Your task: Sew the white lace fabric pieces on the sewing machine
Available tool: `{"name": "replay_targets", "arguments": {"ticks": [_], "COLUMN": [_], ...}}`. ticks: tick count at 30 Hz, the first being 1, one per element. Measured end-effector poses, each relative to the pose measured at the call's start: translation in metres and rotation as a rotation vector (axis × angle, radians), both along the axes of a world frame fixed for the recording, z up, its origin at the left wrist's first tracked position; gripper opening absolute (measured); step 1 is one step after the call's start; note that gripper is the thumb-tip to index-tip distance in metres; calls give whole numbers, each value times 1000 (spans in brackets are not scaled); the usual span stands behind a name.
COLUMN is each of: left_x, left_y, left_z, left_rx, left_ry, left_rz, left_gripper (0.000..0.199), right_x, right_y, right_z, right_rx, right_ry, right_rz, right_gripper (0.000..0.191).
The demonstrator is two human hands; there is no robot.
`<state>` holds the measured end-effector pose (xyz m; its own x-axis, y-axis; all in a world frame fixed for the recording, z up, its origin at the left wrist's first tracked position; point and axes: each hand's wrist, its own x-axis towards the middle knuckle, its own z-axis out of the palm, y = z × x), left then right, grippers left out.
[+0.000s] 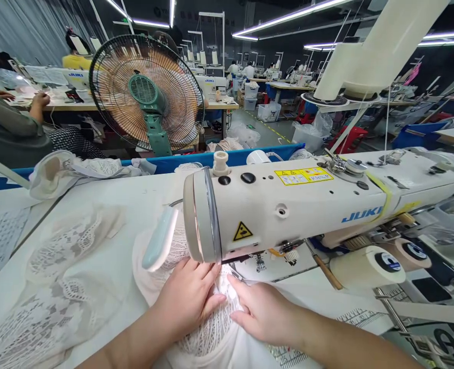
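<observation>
A cream lace garment [207, 335] lies under the head of a white sewing machine [250, 215], its lace running up to the needle area. My left hand [190, 294] rests on this lace with fingers stretched forward and thumb apart. Close by on the right, my right hand [261, 310] holds the edge of the lace between thumb and fingers; part of its grip is hidden. Metal parts show just beyond the right fingertips, and the needle itself is hidden by the machine head. A pale blue-green lamp-like piece [160, 238] stands left of the head.
More lace pieces [57, 287] spread over the left of the table, beside a printed sheet [1, 238]. Thread cones [350, 266] and a wooden-handled tool [327, 271] lie to the right. A large fan [145, 95] stands behind the table; a co-worker's hand [40, 100] is at the far left.
</observation>
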<state>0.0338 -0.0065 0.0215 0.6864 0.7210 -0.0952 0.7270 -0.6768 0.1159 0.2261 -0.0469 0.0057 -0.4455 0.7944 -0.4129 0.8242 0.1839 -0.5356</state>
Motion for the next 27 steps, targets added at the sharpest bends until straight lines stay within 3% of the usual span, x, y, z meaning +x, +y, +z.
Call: {"name": "replay_targets", "arguments": {"ticks": [9, 14, 18, 22, 27], "left_x": [-7, -9, -11, -15, -23], "left_y": [7, 5, -10, -18, -8], "left_z": [-7, 6, 17, 17, 12], "left_rx": [67, 145, 135, 26, 23], "left_ry": [-36, -35, 56, 187, 221], "left_rz": [-15, -1, 15, 70, 110], "left_gripper": [43, 30, 52, 77, 78], "right_x": [-3, 7, 21, 27, 20], "right_y": [1, 2, 3, 3, 2], "right_z": [5, 10, 17, 21, 13], "right_rx": [33, 177, 209, 225, 262], "right_ry": [-88, -28, -49, -146, -227], "right_rz": [-9, 79, 192, 277, 248], "right_gripper": [63, 38, 30, 36, 47]}}
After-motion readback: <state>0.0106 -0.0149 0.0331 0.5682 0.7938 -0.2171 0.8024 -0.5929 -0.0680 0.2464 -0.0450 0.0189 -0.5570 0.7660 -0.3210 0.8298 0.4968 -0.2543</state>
